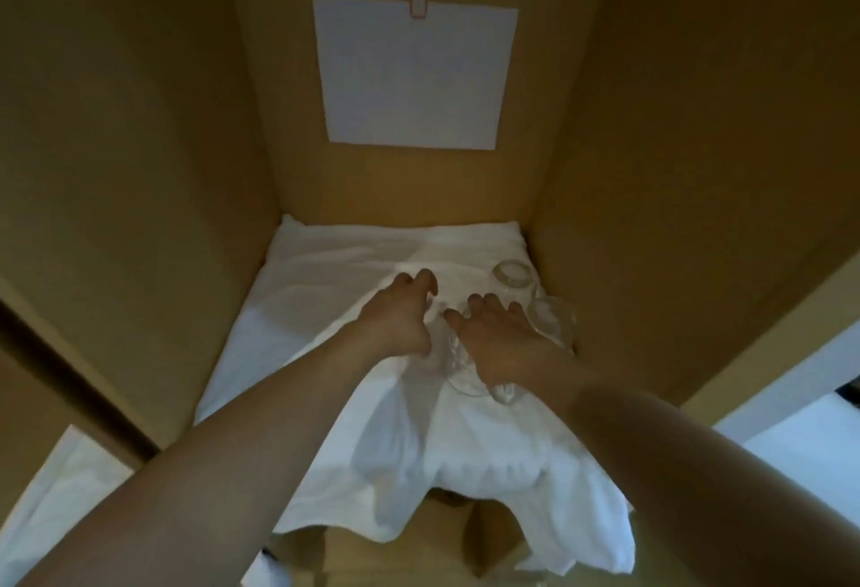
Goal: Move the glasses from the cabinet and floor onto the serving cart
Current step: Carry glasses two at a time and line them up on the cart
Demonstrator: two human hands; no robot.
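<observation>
Inside the wooden cabinet [139, 144], several clear glasses stand on a white cloth [325, 288]. One glass [512, 278] is at the back right and a second glass [554, 320] stands beside the right wall. A third glass [460, 372] sits between my two hands, with another glass [505, 393] under my right wrist. My left hand [400, 321] hovers over the cloth with its fingers bent, its thumb side next to the third glass. My right hand [498, 337] is palm down with its fingers spread, reaching over the glasses. Neither hand clearly grips anything.
A white sheet of paper [414, 70] is clipped to the cabinet's back wall. The cloth hangs over the shelf's front edge [465, 507]. Cabinet walls close in on the left and right. More white cloth [60, 493] shows at the lower left.
</observation>
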